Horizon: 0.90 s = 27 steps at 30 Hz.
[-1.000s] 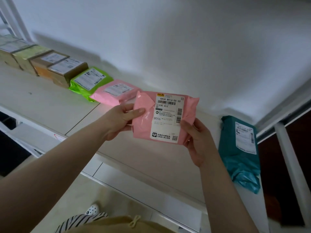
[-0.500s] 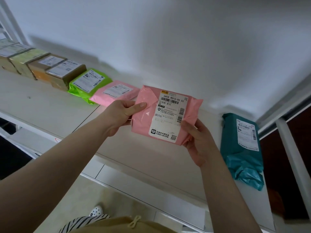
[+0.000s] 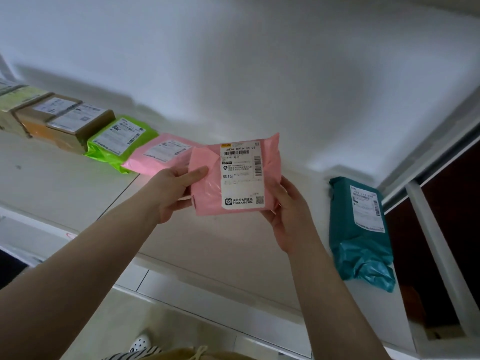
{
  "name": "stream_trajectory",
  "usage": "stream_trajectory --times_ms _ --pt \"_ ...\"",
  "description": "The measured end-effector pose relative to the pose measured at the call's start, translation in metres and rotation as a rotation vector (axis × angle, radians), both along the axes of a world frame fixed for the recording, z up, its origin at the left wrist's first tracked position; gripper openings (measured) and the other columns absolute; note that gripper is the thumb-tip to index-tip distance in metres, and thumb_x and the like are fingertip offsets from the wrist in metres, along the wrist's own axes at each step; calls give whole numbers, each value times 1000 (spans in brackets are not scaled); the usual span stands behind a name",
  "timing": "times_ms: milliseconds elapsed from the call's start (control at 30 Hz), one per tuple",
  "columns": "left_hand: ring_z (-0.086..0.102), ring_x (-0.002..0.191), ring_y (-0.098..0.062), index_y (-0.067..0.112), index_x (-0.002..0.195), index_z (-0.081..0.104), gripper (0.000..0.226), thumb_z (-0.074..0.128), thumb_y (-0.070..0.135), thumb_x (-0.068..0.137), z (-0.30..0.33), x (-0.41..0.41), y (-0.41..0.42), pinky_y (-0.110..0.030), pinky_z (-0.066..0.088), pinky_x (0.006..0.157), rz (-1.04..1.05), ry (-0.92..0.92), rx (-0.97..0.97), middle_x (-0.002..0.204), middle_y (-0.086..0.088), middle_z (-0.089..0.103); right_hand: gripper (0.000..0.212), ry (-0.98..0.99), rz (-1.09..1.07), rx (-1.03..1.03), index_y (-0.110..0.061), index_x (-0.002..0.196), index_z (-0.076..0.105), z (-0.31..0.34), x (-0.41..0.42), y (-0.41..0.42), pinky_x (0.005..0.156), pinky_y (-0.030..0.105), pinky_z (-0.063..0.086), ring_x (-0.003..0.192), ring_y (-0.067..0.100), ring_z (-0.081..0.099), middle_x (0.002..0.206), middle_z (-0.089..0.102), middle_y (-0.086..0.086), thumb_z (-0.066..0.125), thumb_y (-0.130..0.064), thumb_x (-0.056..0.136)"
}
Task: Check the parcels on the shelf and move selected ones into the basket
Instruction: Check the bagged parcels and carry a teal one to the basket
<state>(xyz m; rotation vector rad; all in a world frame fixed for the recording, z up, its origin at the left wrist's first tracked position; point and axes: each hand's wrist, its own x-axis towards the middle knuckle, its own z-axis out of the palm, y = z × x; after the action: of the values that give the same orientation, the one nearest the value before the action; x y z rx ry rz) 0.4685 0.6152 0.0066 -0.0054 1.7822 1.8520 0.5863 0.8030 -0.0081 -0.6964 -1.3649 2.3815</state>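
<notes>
I hold a pink parcel with a white shipping label marked B016 above the white shelf, label facing me. My left hand grips its left edge, thumb on the front. My right hand grips its lower right corner from behind. A second pink parcel lies on the shelf just behind my left hand. A teal parcel lies to the right of my right hand. No basket is in view.
Along the shelf's back left stand a green parcel and several brown cardboard boxes. A white wall backs the shelf. A white upright post stands at the right. The shelf's front edge runs below my forearms.
The pink parcel has turned from slightly tilted to nearly upright in both hands and sits a little lower in the view. Both grips are unchanged.
</notes>
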Motion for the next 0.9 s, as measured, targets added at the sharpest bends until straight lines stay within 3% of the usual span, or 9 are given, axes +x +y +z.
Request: stream_trajectory --times_ms 133,200,267,333,400,500,600,767,900 --pt "67 92 -23 8 114 62 31 68 21 87 -13 3 13 -37 61 69 131 -185 120 107 -9 71 43 8 10 -72 -7 132 55 -13 -8 -18 81 33 61 96 22 72 111 73 8 66 -13 91" --pt "68 86 -25 6 105 62 20 66 17 88 -18 8 23 -40 61 70 155 -271 196 98 -12 71 38 -27 41 -45 -6 128 57 -21 -15 -31 80 30 60 94 20 72 112 73 8 66 -13 91" --pt "68 75 -25 4 95 61 15 66 17 89 -21 14 33 -39 61 66 158 -324 200 88 -13 70 32 -49 43 -6 -7 122 62 -28 -22 -41 77 29 60 97 22 72 116 72 11 67 -12 90" --pt "69 64 -23 3 93 60 15 66 16 89 -26 15 41 -34 61 55 163 -364 208 84 -14 69 33 -83 -9 -6 -8 121 64 -34 -31 -47 77 31 61 97 24 71 116 73 12 69 -11 89" --pt "69 62 -21 4 94 60 14 66 16 89 -31 10 43 -32 58 53 179 -393 215 83 -13 68 33 -117 -49 -53 -7 121 65 -38 -41 -48 76 30 61 94 23 71 114 73 13 69 -10 88" --pt "61 80 -19 9 98 59 20 70 20 86 -38 -1 39 -31 56 71 172 -364 112 89 -8 62 26 -163 -51 -76 -7 115 67 -42 -55 -46 72 29 60 87 20 71 104 74 10 69 -13 89" --pt "60 78 -15 11 94 62 15 70 20 86 -46 -13 33 -29 56 76 175 -321 60 85 -5 63 14 -216 -39 -39 -9 100 69 -45 -70 -45 68 27 59 78 17 70 93 73 7 70 -17 89" --pt "64 79 -15 9 111 63 22 65 20 91 -61 -31 26 -25 57 70 203 -300 108 88 -5 68 9 -281 -19 28 -11 87 69 -54 -98 -48 63 26 59 76 17 68 86 72 7 71 -20 89" --pt "66 74 -19 5 114 64 29 63 26 93 -72 -47 25 -26 56 64 221 -290 63 90 -10 70 14 -349 -7 106 -11 78 71 -63 -120 -51 75 41 60 76 25 68 84 74 13 74 -23 84"
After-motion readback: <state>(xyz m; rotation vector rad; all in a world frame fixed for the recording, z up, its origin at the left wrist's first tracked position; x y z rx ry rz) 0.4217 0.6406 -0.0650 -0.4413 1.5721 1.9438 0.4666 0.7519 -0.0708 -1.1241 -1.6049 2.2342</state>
